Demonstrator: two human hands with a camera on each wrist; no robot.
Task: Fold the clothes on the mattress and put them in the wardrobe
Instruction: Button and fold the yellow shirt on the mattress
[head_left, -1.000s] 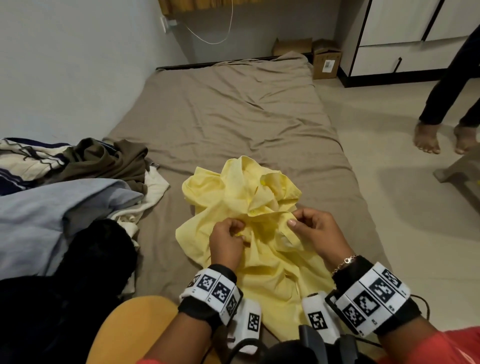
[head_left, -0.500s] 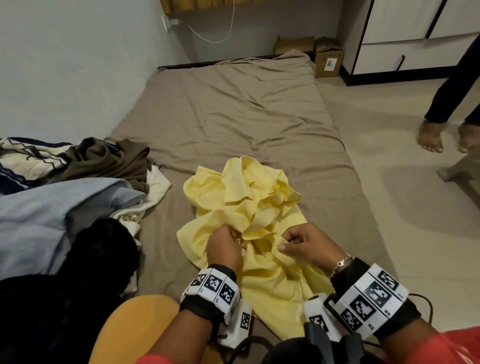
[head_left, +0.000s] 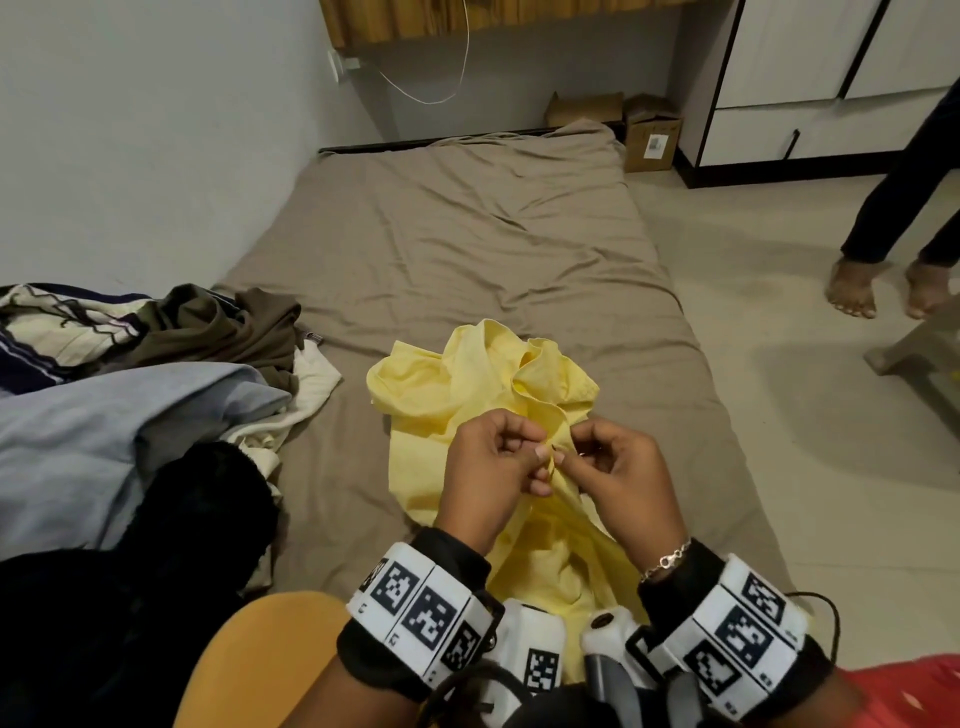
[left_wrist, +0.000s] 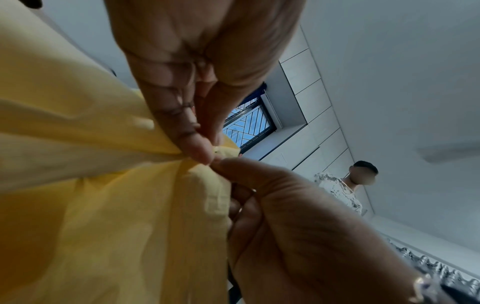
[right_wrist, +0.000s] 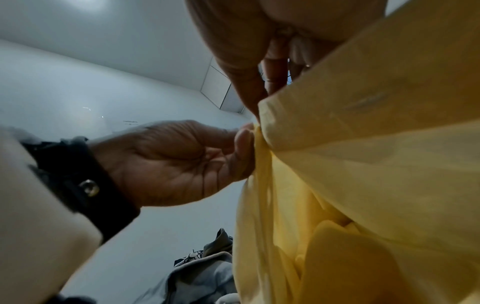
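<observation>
Hands, left (head_left: 493, 462) and right (head_left: 618, 467), I am pinching shirt (head_left: 467, 384) edge together above mattress (head_left: 467, 249) near edge, probably buttoning before folding

One yellow shirt (head_left: 457, 395), one mattress (head_left: 467, 234), two hands, two cardboard boxes, one clothes pile (head_left: 130, 415), one wardrobe (head_left: 831, 78)

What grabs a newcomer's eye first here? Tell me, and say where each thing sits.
The yellow shirt stands out most, crumpled on the brown mattress right in front of the person, with the left hand and right hand both pinching one edge of it, fingertips nearly meeting. Next comes the heap of unfolded clothes piled at the left against the wall. At the far right, a second person's bare feet stand on the floor near the white wardrobe.
</observation>
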